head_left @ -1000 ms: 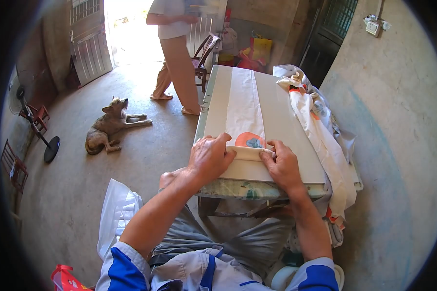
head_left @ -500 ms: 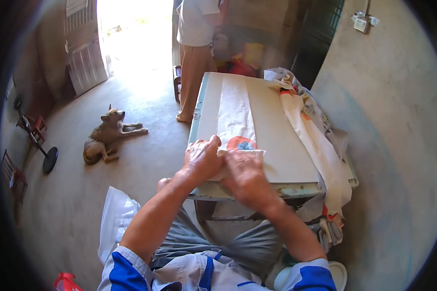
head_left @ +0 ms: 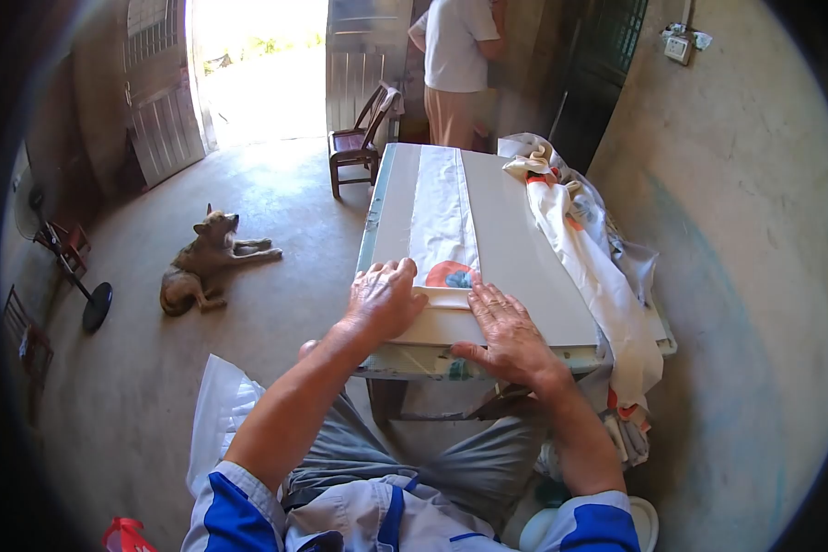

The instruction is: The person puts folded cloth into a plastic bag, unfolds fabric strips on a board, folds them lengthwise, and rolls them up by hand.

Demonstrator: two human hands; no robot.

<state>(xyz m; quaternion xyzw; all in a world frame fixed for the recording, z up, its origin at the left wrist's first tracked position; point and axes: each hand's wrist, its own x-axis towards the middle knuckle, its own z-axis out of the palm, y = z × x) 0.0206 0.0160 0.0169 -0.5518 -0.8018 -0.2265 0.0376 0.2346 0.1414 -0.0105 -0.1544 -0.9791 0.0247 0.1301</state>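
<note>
A long white strip of fabric [head_left: 444, 212] lies lengthwise on the table, with an orange-and-blue printed patch near its close end. That end is folded over into a narrow band [head_left: 444, 298]. My left hand [head_left: 384, 296] has its fingers bent and closed at the band's left end, gripping the cloth there. My right hand [head_left: 506, 333] lies flat, fingers stretched out, its fingertips on the band's right end and its thumb toward the table's front edge. A pile of similar printed cloth [head_left: 584, 216] runs along the table's right side and hangs over the front corner.
The board-topped table [head_left: 534, 285] stands before my knees. A dog [head_left: 202, 258] lies on the floor to the left. Beyond the table stand a person [head_left: 455, 55] and a wooden chair [head_left: 359, 143]. A fan [head_left: 64, 248] is far left; white material [head_left: 219, 414] lies beside my left leg.
My right hand has moved right and flattened out over the fold, exposing the folded band. My left hand stays about where it was. The other person has moved right, uncovering the chair.
</note>
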